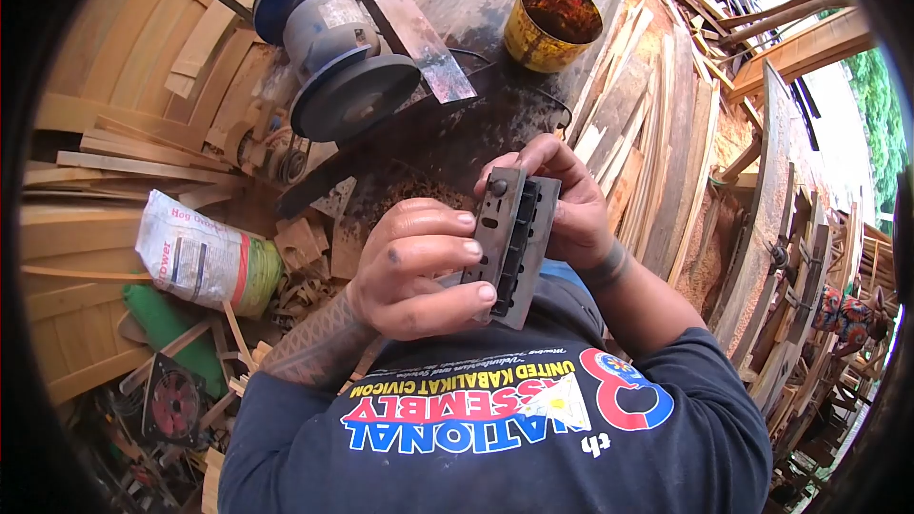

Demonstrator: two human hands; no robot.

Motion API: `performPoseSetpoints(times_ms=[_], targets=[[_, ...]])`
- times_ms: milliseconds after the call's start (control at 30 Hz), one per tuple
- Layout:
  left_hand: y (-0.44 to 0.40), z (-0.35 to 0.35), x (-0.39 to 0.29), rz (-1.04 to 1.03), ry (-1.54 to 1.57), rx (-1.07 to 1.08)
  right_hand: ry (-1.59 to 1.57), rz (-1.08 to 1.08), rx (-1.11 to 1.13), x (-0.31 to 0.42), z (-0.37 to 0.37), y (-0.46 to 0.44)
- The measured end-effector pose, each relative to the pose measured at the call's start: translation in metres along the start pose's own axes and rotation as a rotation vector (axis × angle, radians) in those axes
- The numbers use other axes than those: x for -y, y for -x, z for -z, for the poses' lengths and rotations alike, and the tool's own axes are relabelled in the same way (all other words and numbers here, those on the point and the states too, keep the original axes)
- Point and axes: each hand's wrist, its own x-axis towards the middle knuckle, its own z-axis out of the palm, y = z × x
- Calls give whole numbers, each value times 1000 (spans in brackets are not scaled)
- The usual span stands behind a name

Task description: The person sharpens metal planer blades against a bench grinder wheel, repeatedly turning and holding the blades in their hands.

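Note:
A grey metal block (pixel 538 247) with slots, notched edges and a bolt near its top is held tilted in front of my chest. My right hand (pixel 578 200) grips its upper end and right side, fingers curled over the top. From the left, my left hand (pixel 419 271) holds the block's lower left edge; its fingertips lie on the face and the thumb is hidden. Beyond my hands stands a bench grinder (pixel 328 33) with a large dark wheel (pixel 357 95). A flat metal strip (pixel 414 33) lies beside the grinder.
A stained yellow container (pixel 552 24) stands on the dark work surface (pixel 486 0). At left are a printed sack (pixel 205 252), wood offcuts and a fan-like part (pixel 173 400). Long wood strips (pixel 657 133) and sawdust lie to the right.

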Motion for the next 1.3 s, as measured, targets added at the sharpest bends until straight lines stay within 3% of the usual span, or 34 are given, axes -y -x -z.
performPoseSetpoints(times_ms=[133, 300, 1000, 1033, 1167, 1300], targets=[[-7, 16, -5, 0, -145, 224, -13, -38, 16, -4, 5, 4], [-15, 25, -8, 1, -108, 357, -168, -156, -16, -18, 4, 12], [-6, 15, -2, -98, -117, 175, -287, -218, -71, -27, -6, 19], [-10, 15, -9, -15, -90, 198, -276, -224, -72, -28, -1, 20], [-17, 24, -4, -45, -47, 401, -284, -241, -113, -26, -9, 23], [-13, 17, -5, -16, -62, 336, -384, -217, -100, -30, -12, 24]])
